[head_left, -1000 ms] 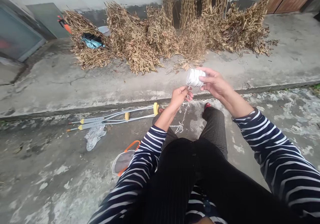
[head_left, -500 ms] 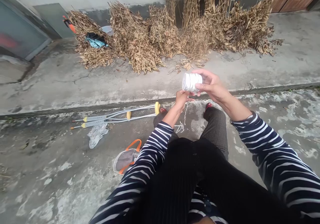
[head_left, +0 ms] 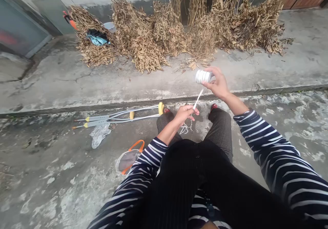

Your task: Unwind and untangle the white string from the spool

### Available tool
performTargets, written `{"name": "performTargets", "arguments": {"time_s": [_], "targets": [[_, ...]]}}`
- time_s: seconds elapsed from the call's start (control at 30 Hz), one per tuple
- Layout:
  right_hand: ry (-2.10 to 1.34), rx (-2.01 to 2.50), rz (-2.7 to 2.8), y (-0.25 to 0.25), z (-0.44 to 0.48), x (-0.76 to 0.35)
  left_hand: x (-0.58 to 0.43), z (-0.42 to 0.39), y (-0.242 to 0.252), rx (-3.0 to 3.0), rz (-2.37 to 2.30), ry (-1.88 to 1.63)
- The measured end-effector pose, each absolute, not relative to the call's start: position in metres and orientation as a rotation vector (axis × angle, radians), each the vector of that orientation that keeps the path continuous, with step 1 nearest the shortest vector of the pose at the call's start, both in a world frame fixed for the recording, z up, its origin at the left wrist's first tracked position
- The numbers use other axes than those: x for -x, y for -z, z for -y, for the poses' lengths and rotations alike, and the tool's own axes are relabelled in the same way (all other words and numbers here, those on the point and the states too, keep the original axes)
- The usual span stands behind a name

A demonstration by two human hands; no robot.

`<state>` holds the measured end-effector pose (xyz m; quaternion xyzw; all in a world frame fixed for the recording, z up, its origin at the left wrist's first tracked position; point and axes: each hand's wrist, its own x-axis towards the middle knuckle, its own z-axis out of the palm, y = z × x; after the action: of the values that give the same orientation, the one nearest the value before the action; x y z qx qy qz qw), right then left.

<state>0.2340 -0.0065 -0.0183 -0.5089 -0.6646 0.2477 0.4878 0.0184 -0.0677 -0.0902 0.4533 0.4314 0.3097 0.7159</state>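
A spool of white cord (head_left: 202, 76) is gripped in my right hand (head_left: 218, 85), thumb below and fingers behind it. From the spool a taut length of white cord (head_left: 198, 98) slants down to my left hand (head_left: 185, 114), which pinches it between thumb and fingers. Below that hand a loose tangle of the cord (head_left: 184, 129) lies on the concrete between my feet.
Two crutches (head_left: 120, 118) lie on the ground at left, beside a crumpled clear plastic bag (head_left: 99, 136) and a mesh bag with orange handles (head_left: 128, 159). A raised concrete ledge (head_left: 143, 89) crosses ahead, with dried plant bundles (head_left: 169, 31) leaning on the wall.
My left hand has moved down and away from the spool, drawing out a stretch of cord. The spool in my right hand has shifted slightly up and right.
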Motion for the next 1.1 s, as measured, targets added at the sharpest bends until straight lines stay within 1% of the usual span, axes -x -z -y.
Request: {"name": "performTargets", "arguments": {"time_s": [0.1, 0.2, 0.37, 0.47, 0.6, 0.73, 0.93, 1.1], "targets": [[-0.558, 1.266, 1.694, 0.04, 0.005, -0.238, -0.014, 0.078, 0.075, -1.069, -0.909, -0.709], [-0.595, 1.291, 1.732, 0.053, 0.011, -0.236, -0.009, 0.078, 0.056, -1.062, -0.881, -0.735], [-0.684, 1.27, 1.773, 0.056, 0.022, -0.231, 0.002, 0.067, 0.037, -0.95, -0.792, -0.726], [-0.702, 1.255, 1.735, 0.051, 0.022, -0.232, 0.002, 0.07, 0.042, -0.831, -0.7, -0.678], [-0.726, 1.273, 1.639, 0.038, 0.018, -0.234, -0.005, 0.087, 0.064, -0.691, -0.603, -0.583], [-0.797, 1.223, 1.585, 0.018, 0.018, -0.229, -0.007, 0.098, 0.084, -0.61, -0.606, -0.449], [-0.952, 1.134, 1.544, -0.005, 0.023, -0.215, -0.001, 0.091, 0.091, -0.717, -0.615, -0.331], [-1.003, 1.122, 1.493, -0.013, 0.02, -0.208, -0.01, 0.091, 0.087, -0.89, -0.651, -0.413]]}}
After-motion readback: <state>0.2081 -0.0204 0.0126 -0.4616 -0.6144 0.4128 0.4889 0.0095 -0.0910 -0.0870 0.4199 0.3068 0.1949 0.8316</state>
